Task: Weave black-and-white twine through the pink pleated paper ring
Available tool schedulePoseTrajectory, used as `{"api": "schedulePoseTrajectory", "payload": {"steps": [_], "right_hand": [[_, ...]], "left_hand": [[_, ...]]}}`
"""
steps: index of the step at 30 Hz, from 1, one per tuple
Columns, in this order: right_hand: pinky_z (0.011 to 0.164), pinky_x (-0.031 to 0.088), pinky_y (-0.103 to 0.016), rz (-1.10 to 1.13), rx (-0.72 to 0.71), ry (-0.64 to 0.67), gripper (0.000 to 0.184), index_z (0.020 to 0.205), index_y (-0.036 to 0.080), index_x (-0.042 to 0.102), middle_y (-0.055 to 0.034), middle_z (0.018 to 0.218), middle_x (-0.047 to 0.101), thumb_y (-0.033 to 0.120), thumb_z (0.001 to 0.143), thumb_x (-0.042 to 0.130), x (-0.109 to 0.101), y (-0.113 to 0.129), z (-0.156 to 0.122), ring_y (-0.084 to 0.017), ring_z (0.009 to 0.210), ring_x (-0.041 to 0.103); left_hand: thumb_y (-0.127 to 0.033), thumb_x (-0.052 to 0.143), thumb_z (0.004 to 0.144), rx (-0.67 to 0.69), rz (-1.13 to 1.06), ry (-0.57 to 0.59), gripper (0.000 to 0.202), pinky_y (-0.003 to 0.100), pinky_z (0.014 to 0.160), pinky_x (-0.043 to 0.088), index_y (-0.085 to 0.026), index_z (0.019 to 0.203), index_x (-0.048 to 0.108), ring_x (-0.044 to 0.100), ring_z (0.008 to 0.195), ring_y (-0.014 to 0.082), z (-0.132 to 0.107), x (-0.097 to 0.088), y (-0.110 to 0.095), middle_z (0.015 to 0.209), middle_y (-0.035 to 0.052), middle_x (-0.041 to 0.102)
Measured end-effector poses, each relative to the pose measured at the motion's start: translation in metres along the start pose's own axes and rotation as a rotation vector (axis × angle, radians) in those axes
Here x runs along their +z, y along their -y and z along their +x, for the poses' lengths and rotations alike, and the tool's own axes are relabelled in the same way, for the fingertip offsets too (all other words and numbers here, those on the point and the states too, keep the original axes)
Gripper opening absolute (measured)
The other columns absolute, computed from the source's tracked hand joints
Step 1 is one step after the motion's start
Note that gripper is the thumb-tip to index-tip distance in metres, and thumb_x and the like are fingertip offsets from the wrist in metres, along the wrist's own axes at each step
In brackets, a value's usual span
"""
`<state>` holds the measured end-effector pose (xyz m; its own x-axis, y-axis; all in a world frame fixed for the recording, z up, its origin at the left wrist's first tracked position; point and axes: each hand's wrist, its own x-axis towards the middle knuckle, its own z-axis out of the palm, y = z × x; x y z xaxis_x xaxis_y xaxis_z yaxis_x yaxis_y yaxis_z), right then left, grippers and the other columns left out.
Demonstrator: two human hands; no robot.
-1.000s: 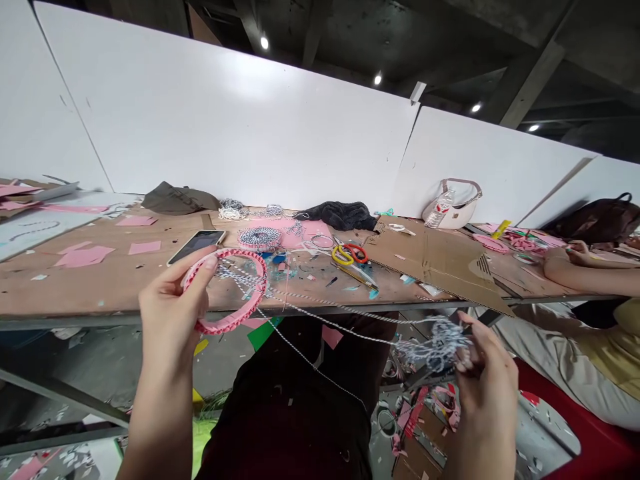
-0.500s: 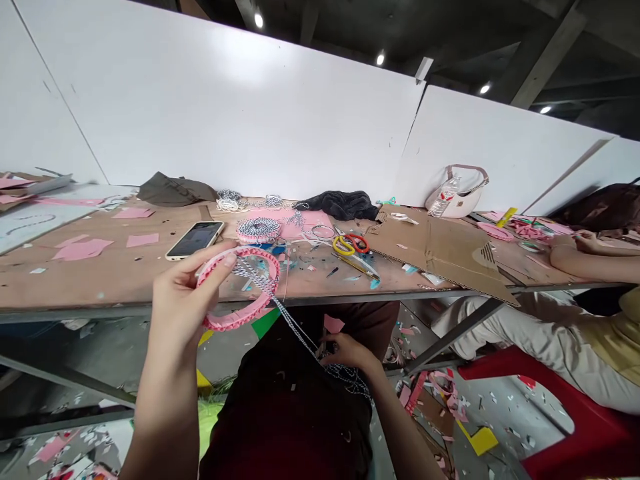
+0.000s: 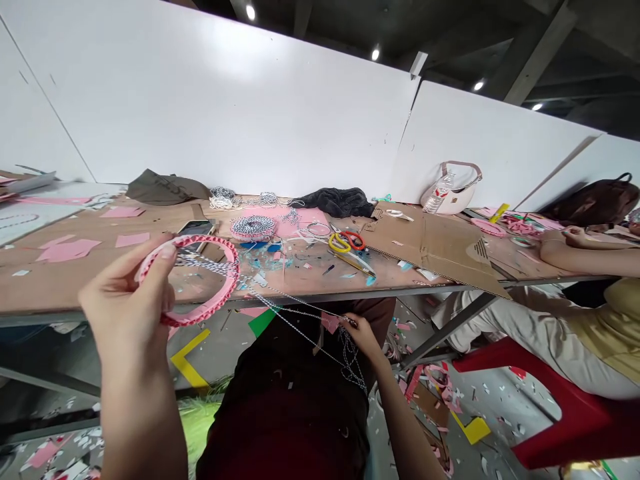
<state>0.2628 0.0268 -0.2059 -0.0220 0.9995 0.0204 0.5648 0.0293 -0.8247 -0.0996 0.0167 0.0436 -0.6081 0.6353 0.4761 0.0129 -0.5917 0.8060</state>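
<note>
My left hand [image 3: 127, 300] grips a pink wrapped ring [image 3: 197, 280] by its left rim and holds it up in front of the table edge. Black-and-white twine [image 3: 280, 303] is strung across the ring and runs down to the right. My right hand [image 3: 361, 333] pinches that twine low over my dark-clothed lap, with a loose tangle of twine hanging just under the fingers.
The brown table [image 3: 75, 280] carries a phone [image 3: 195, 229], a twine-wrapped ring [image 3: 253, 227], yellow and red scissors [image 3: 345, 241], pink paper scraps and a cardboard sheet [image 3: 435, 250]. A seated person's arm [image 3: 580, 260] rests at the right. Scraps litter the floor.
My left hand has carried the pink ring to the left. My right hand came in from the far right to my lap, then rose slightly, drawing the twine tighter.
</note>
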Motion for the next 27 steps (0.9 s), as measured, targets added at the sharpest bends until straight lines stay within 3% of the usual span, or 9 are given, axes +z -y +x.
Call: {"api": "schedulePoseTrajectory", "payload": {"steps": [6, 11, 14, 16, 19, 22, 24, 27], "right_hand": [[0.085, 0.058, -0.040, -0.045, 0.047, -0.113, 0.028, 0.111, 0.014, 0.066, -0.0057, 0.110, 0.067, 0.038, 0.099, 0.062, -0.031, -0.011, -0.012, -0.023, 0.097, 0.067], [0.086, 0.056, -0.040, -0.026, 0.034, -0.151, 0.030, 0.101, 0.013, 0.067, -0.0045, 0.103, 0.068, 0.042, 0.098, 0.062, -0.067, -0.003, -0.021, -0.021, 0.095, 0.067], [0.069, 0.053, -0.032, 0.008, 0.011, -0.184, 0.048, 0.084, 0.014, 0.069, -0.0023, 0.075, 0.066, 0.061, 0.092, 0.060, -0.099, 0.015, -0.043, -0.019, 0.073, 0.063], [0.052, 0.043, -0.027, 0.035, -0.001, -0.204, 0.060, 0.071, 0.016, 0.068, 0.0004, 0.054, 0.053, 0.072, 0.088, 0.055, -0.124, 0.032, -0.074, -0.016, 0.054, 0.050], [0.046, 0.035, -0.025, 0.057, -0.076, -0.161, 0.061, 0.059, 0.017, 0.068, 0.0008, 0.048, 0.044, 0.070, 0.086, 0.059, -0.156, 0.065, -0.133, -0.012, 0.047, 0.039], [0.045, 0.032, -0.024, 0.019, -0.292, 0.127, 0.038, 0.087, 0.022, 0.083, 0.0046, 0.048, 0.037, 0.057, 0.072, 0.083, -0.175, 0.101, -0.172, -0.011, 0.045, 0.035], [0.042, 0.029, -0.023, 0.027, -0.351, 0.151, 0.036, 0.098, 0.027, 0.083, 0.0071, 0.047, 0.029, 0.050, 0.071, 0.087, -0.176, 0.127, -0.172, -0.010, 0.044, 0.029], [0.042, 0.028, -0.023, 0.127, -0.350, -0.068, 0.027, 0.094, 0.025, 0.082, 0.0055, 0.047, 0.036, 0.049, 0.083, 0.077, -0.158, 0.171, -0.140, -0.010, 0.044, 0.030]], "left_hand": [[-0.013, 0.076, 0.065, 0.098, -0.009, -0.117, 0.034, 0.022, 0.029, 0.020, -0.011, 0.099, 0.080, 0.030, 0.030, 0.0030, 0.006, -0.004, -0.002, 0.044, -0.0096, 0.051], [-0.013, 0.070, 0.065, 0.122, -0.021, -0.199, 0.037, 0.022, 0.028, 0.020, -0.010, 0.100, 0.080, 0.030, 0.029, 0.0042, 0.011, -0.004, 0.001, 0.040, -0.0111, 0.048], [-0.015, 0.069, 0.066, 0.127, -0.033, -0.245, 0.037, 0.022, 0.028, 0.021, -0.010, 0.102, 0.079, 0.030, 0.028, 0.0042, 0.012, -0.005, 0.006, 0.041, -0.0112, 0.049], [-0.015, 0.072, 0.068, 0.101, -0.059, -0.233, 0.034, 0.021, 0.028, 0.021, -0.010, 0.100, 0.080, 0.029, 0.028, 0.0041, 0.012, -0.005, 0.009, 0.040, -0.0114, 0.047], [-0.017, 0.078, 0.070, 0.021, -0.160, -0.037, 0.026, 0.020, 0.030, 0.020, -0.014, 0.096, 0.081, 0.027, 0.029, 0.0028, 0.014, -0.005, 0.013, 0.039, -0.0103, 0.048], [-0.029, 0.083, 0.071, -0.064, -0.238, 0.233, 0.025, 0.019, 0.030, 0.017, -0.020, 0.094, 0.082, 0.024, 0.028, 0.0021, 0.015, 0.000, 0.015, 0.038, -0.0094, 0.047], [-0.037, 0.086, 0.069, -0.108, -0.240, 0.376, 0.028, 0.019, 0.030, 0.014, -0.022, 0.092, 0.083, 0.022, 0.027, 0.0022, 0.015, 0.006, 0.013, 0.037, -0.0081, 0.047], [-0.041, 0.087, 0.068, -0.175, -0.217, 0.649, 0.026, 0.019, 0.030, 0.013, -0.024, 0.089, 0.084, 0.023, 0.027, 0.0016, 0.010, 0.017, 0.008, 0.047, -0.0012, 0.062]]}}
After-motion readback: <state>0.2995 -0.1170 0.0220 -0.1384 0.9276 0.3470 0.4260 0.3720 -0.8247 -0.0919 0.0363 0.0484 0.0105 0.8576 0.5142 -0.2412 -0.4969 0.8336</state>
